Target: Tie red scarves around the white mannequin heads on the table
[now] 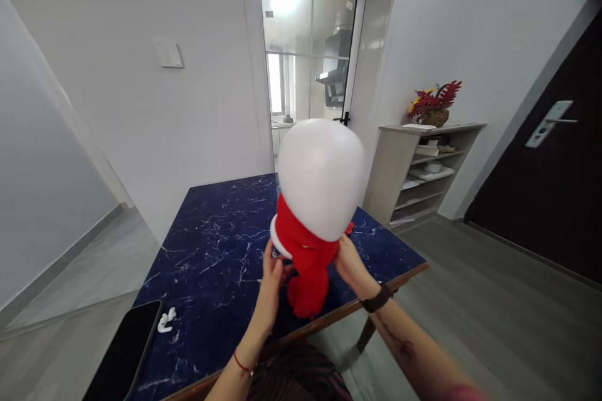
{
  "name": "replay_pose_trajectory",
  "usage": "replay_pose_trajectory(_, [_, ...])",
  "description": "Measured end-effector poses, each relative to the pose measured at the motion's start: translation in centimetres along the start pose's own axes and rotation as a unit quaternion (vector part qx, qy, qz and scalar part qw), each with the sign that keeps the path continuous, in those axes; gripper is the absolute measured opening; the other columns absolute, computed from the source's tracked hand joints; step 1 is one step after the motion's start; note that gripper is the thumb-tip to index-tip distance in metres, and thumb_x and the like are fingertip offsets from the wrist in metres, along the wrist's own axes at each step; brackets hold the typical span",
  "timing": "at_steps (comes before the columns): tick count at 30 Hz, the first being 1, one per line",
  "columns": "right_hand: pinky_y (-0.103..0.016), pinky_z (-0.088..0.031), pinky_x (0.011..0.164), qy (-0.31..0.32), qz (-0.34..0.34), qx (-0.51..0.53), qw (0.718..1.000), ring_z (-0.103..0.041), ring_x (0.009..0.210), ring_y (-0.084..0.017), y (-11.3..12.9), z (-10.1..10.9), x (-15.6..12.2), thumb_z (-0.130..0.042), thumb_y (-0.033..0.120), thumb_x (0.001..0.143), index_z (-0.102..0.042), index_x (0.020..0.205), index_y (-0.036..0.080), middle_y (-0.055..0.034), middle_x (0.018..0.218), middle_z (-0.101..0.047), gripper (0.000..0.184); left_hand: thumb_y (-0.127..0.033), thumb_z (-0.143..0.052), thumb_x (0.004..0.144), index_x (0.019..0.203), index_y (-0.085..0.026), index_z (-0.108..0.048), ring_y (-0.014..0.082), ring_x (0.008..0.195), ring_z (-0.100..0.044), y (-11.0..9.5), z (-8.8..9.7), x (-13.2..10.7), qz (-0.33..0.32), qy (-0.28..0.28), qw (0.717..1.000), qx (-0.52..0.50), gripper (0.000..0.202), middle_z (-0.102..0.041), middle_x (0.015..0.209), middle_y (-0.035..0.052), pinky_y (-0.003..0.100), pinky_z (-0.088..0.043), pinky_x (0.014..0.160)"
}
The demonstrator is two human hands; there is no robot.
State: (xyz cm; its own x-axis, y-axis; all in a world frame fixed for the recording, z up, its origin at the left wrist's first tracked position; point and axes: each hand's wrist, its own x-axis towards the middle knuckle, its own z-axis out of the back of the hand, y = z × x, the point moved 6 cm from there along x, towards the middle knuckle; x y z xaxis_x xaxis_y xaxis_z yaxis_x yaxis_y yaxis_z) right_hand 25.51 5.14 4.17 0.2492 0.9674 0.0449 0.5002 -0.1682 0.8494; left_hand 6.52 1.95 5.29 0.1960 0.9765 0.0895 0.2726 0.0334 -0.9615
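A smooth white rounded form (322, 175), like a foam mannequin head, is tilted above the near half of the table. Red cloth (308, 235) wraps round its lower part, and a loose end of it hangs to the tabletop. A white rounded edge (278, 238) shows at the cloth's left side. My left hand (276, 268) is closed at the left, its fingers curled at the cloth just below this edge and partly hidden. On the right, my right hand (348, 260) grips the cloth, its fingertips hidden behind it.
The blue marbled table (211, 232) carries a black phone (125, 351) and white earbuds (167, 319) at the near left. A small red piece (349, 228) lies behind the white form. Beyond stand a shelf unit (390, 169) and a glass door (310, 31).
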Motion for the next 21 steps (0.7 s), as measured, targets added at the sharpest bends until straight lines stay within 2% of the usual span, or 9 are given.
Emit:
replay_pose_trajectory(2, [-0.031,-0.05,0.063,-0.007,0.034,-0.048,0.998,-0.063,0.076,-0.019,3.3,4.3,-0.4,-0.067,0.041,0.07,-0.056,0.1,0.024,-0.0056,0.098,-0.068,0.036,-0.055,-0.036,0.087,0.144,-0.032,-0.017,0.0232,0.108,-0.059,1.5,-3.5,-2.0,0.025,0.102,0.994,0.028,0.064,-0.05,0.129,0.01,0.042,-0.042,0.096])
replay_pose_trajectory(4, [-0.033,-0.052,0.069,-0.022,0.049,-0.105,0.993,-0.064,0.084,-0.022,6.1,8.9,-0.8,-0.067,0.041,0.07,-0.058,0.1,0.023,-0.0067,0.102,-0.068,0.036,-0.051,-0.034,0.089,0.141,-0.032,-0.027,0.0232,0.12,-0.051,2.7,-5.5,-3.8,0.018,0.16,0.981,0.104,0.056,-0.046,0.136,0.0095,0.042,-0.034,0.106])
replay_pose_trajectory(6, [-0.034,-0.052,0.071,-0.049,0.041,-0.149,0.987,-0.065,0.085,-0.022,7.9,13.4,-1.1,-0.068,0.041,0.067,-0.059,0.1,0.023,-0.0065,0.1,-0.069,0.039,-0.047,-0.037,0.089,0.136,-0.033,-0.037,0.0221,0.124,-0.046,3.4,-6.3,-5.3,-0.005,0.186,0.966,0.18,0.049,-0.043,0.14,0.0077,0.04,-0.032,0.108])
replay_pose_trajectory(8, [-0.033,-0.053,0.068,-0.074,0.014,-0.176,0.982,-0.065,0.079,-0.022,8.4,17.1,-1.4,-0.069,0.04,0.066,-0.059,0.1,0.022,-0.0057,0.094,-0.07,0.04,-0.044,-0.039,0.089,0.133,-0.032,-0.042,0.0224,0.122,-0.048,3.7,-6.0,-6.1,-0.039,0.195,0.951,0.235,0.046,-0.046,0.137,0.0073,0.039,-0.037,0.106])
replay_pose_trajectory(10, [-0.031,-0.052,0.062,-0.091,-0.019,-0.193,0.977,-0.065,0.071,-0.02,8.0,19.8,-1.6,-0.067,0.04,0.066,-0.059,0.099,0.022,-0.0049,0.089,-0.07,0.039,-0.041,-0.042,0.089,0.129,-0.031,-0.047,0.0225,0.12,-0.049,3.6,-5.0,-6.5,-0.079,0.186,0.936,0.287,0.042,-0.051,0.132,0.0071,0.04,-0.038,0.105])
replay_pose_trajectory(12, [-0.029,-0.051,0.057,-0.097,-0.046,-0.205,0.973,-0.064,0.066,-0.019,7.2,21.2,-1.8,-0.065,0.04,0.067,-0.06,0.099,0.021,-0.0049,0.086,-0.07,0.037,-0.038,-0.043,0.089,0.123,-0.028,-0.053,0.0223,0.119,-0.05,3.3,-3.1,-6.3,-0.11,0.157,0.922,0.337,0.037,-0.055,0.128,0.0068,0.04,-0.037,0.106])
replay_pose_trajectory(16, [-0.028,-0.051,0.056,-0.081,-0.057,-0.215,0.972,-0.064,0.069,-0.02,6.1,21.7,-1.3,-0.063,0.038,0.069,-0.061,0.1,0.021,-0.0059,0.089,-0.069,0.035,-0.038,-0.044,0.088,0.114,-0.026,-0.059,0.0207,0.112,-0.055,2.5,2.0,-5.4,-0.127,0.073,0.906,0.397,0.033,-0.059,0.121,0.0063,0.038,-0.042,0.101])
replay_pose_trajectory(21, [-0.028,-0.052,0.057,-0.076,-0.055,-0.275,0.957,-0.063,0.065,-0.017,6.6,21.6,0.7,-0.059,0.037,0.072,-0.062,0.091,0.018,-0.0068,0.079,-0.069,0.028,-0.042,-0.048,0.084,0.104,-0.025,-0.064,0.0205,0.106,-0.058,1.0,8.0,-4.9,-0.149,-0.016,0.891,0.429,0.03,-0.062,0.113,0.0048,0.036,-0.046,0.095])
